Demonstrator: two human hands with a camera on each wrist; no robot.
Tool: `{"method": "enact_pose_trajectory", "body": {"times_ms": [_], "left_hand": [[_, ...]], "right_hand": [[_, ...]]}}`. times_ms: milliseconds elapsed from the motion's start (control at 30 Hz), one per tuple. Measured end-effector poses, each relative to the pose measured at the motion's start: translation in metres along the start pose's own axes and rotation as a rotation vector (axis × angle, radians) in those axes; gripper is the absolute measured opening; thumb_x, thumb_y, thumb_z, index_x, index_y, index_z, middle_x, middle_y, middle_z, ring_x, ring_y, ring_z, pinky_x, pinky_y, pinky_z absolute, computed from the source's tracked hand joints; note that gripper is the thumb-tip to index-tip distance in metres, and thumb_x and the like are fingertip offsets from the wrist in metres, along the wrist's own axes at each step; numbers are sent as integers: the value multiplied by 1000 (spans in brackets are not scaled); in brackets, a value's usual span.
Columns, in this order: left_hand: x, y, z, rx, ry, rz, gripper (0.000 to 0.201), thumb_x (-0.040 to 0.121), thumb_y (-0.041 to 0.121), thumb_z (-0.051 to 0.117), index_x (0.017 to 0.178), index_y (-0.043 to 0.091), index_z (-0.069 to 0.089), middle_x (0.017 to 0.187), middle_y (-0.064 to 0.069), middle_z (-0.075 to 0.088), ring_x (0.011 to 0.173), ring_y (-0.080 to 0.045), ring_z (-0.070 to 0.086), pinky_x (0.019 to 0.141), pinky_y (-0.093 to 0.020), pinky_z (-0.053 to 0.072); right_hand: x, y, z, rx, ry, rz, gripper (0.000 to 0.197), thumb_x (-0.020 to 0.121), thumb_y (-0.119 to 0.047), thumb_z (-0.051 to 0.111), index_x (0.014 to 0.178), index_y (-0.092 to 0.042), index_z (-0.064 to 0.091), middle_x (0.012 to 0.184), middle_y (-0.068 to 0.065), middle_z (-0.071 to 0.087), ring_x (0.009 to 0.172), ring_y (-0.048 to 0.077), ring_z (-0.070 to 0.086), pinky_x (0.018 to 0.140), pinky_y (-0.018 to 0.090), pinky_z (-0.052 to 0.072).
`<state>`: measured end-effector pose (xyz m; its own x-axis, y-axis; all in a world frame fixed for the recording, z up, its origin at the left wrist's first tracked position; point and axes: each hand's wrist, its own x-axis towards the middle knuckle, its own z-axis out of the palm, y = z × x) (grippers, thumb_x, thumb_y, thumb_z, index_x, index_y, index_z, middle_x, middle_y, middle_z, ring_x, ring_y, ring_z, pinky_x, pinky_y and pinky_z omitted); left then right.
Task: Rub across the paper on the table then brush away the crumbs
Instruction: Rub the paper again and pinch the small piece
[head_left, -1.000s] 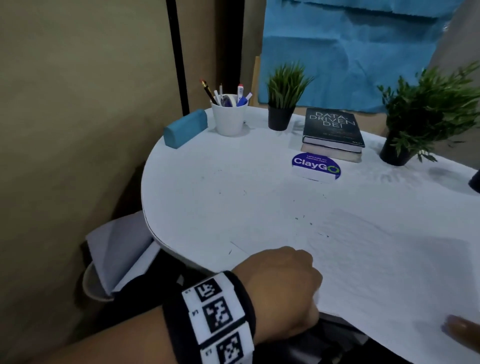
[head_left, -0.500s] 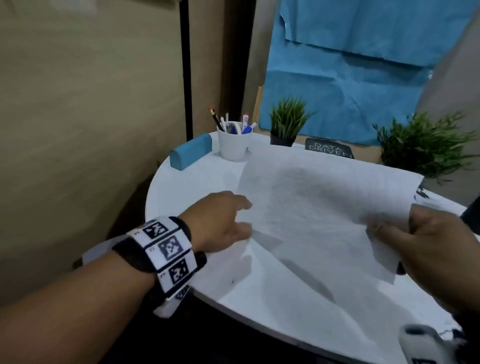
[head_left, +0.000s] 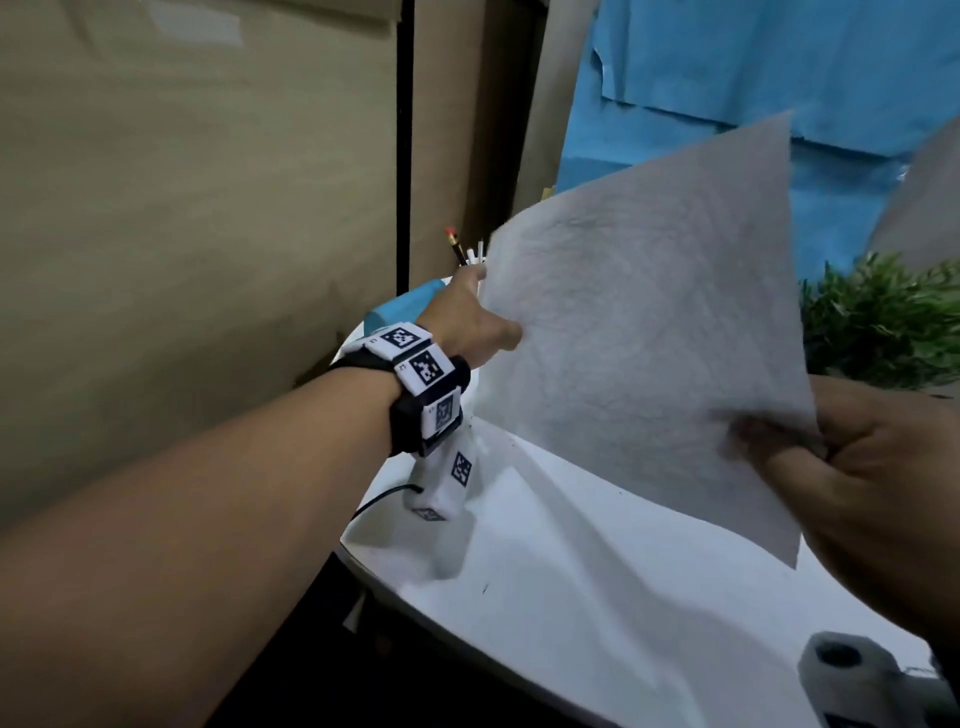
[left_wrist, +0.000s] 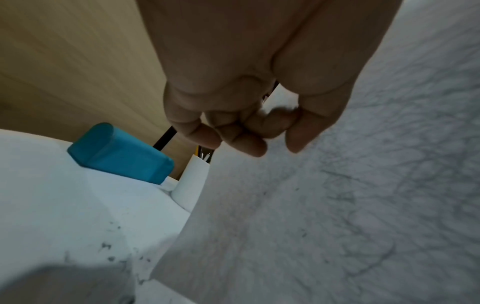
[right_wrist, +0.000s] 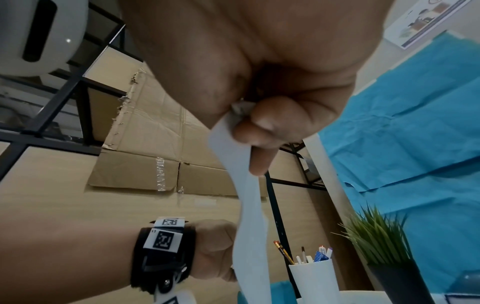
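Both hands, left hand (head_left: 470, 325) at nine o'clock and right hand (head_left: 852, 457) at four, are pinching the paper (head_left: 639, 332) upright above the worktop (head_left: 571, 597), likely tipping crumbs (left_wrist: 111, 248) off.

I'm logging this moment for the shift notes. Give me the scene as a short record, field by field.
paper: white sheet with faint grey marks, lifted off the table and held steeply tilted
left hand: left hand holds the sheet's left edge
right hand: right hand pinches the sheet's lower right edge
table: white table, dark crumbs lying on it near the left side
behind the paper: white pen cup, blue box, potted plant
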<state>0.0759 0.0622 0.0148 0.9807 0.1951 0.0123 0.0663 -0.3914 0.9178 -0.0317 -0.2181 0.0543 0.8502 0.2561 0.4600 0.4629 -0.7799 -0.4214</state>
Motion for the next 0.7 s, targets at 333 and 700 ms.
{"method": "enact_pose_trajectory", "body": {"times_ms": [333,700], "left_hand": [[-12,-7,1,-37,20,-49,95,84,13,68,159,25,10,99,4,63,75,-8,56,51,-11,40],[-9,-16,7,33,2,-51,94,81,17,73,155,31,15,93,6,61,91,-17,64,68,-23,44]], "right_hand": [[-2,6,-4,55,21,54,12,86,-29,58,89,-21,65,77,7,70,72,29,67,65,50,57],[-6,14,-4,102,31,99,12,84,-28,60,94,-32,64,84,0,71,73,23,69,67,43,57]]}}
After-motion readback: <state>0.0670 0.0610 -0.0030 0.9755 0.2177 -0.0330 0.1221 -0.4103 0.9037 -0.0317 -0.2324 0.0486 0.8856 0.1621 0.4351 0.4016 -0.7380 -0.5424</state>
